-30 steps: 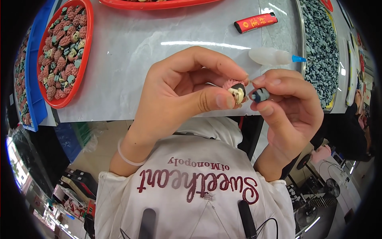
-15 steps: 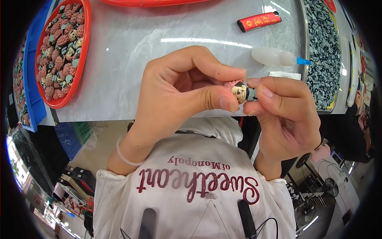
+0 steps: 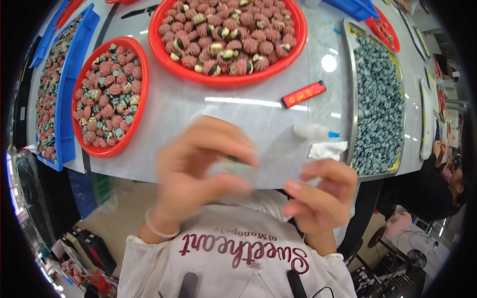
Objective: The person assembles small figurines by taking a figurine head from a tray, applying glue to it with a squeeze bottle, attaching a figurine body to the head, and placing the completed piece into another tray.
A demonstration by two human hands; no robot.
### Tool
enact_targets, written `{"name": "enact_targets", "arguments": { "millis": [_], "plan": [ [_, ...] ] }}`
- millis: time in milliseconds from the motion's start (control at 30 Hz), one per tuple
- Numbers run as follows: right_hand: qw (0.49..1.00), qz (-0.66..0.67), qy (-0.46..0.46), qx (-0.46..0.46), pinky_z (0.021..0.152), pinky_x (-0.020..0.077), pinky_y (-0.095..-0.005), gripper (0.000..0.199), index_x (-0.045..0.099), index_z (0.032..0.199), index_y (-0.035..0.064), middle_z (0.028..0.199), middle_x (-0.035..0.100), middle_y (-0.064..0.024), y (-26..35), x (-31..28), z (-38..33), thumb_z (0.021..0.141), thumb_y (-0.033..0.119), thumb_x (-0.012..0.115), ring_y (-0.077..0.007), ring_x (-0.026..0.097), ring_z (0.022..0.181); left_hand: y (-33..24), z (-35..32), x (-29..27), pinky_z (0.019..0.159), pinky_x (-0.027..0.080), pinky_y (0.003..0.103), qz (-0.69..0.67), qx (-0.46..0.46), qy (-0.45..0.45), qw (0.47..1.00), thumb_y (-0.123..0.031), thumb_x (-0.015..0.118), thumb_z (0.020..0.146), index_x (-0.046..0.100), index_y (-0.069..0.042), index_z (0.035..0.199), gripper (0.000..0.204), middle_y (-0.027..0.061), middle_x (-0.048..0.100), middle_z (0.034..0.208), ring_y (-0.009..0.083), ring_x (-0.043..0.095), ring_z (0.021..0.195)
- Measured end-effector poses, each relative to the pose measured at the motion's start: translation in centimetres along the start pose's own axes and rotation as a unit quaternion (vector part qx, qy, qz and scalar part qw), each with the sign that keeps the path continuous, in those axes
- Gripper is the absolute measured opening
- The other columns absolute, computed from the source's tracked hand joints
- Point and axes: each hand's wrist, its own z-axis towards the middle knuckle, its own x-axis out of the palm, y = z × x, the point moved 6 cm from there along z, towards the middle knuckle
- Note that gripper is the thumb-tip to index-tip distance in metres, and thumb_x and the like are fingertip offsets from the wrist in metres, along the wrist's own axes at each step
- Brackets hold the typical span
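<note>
My left hand (image 3: pixel 201 166), smeared by motion, is closed in a pinch over the near edge of the table. A small toy figurine (image 3: pixel 239 168) shows as a grey-green blur between its thumb and fingers. Apart from it, to the right, my right hand (image 3: pixel 325 196) has bent, separated fingers with nothing visible in them; it too is slightly blurred. Closest to that hand are a crumpled white tissue (image 3: pixel 328 149) and a translucent squeeze bottle (image 3: pixel 309 131) with a blue tip.
Pink-haired figurine parts fill a large red basin (image 3: pixel 226 79) at the back and a smaller red basin (image 3: pixel 144 89) at left. A blue tray (image 3: pixel 67 107) stands farther left. On the right, a metal tray (image 3: pixel 350 89) holds small grey-green parts. A red lighter (image 3: pixel 304 95) lies mid-table.
My hands have come apart; the figurine has left the right fingers and stays with the left hand. The view has shifted, so more of the basins and trays shows.
</note>
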Motion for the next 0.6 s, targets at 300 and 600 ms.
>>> {"name": "enact_targets", "arguments": {
  "millis": [300, 600],
  "plan": [
    [0.969, -0.002, -0.202, 0.141, 0.052, 0.0355, -0.0192, 0.012, 0.059, 0.084, -0.0042, 0.083, 0.05, -0.009, -5.4, -10.0, 0.9, 0.079, 0.007, 0.056, -0.0099, 0.044, 0.06, -7.7, 0.3, -10.5, 0.093, 0.032, 0.037, 0.667, 0.013, -0.205, 0.716, -0.01, 0.047, 0.083, 0.049, -0.007, 0.115, 0.032, 0.0114, 0.049, 0.117, 0.0249, 0.043, 0.112],
    [0.981, -0.124, 0.004, 0.149, 0.065, 0.0366, -0.0187, 0.01, 0.058, 0.087, -0.0031, 0.092, 0.053, -0.0054, -9.2, -10.9, 7.6, 0.079, 0.003, 0.054, -0.0088, 0.047, 0.075, -6.2, 0.4, -10.8, 0.1, 0.019, 0.04, 0.764, -0.043, -0.148, 0.626, -0.021, 0.04, 0.087, 0.047, -0.011, 0.118, 0.033, 0.0112, 0.035, 0.13, 0.0261, 0.031, 0.121]
  ]
}}
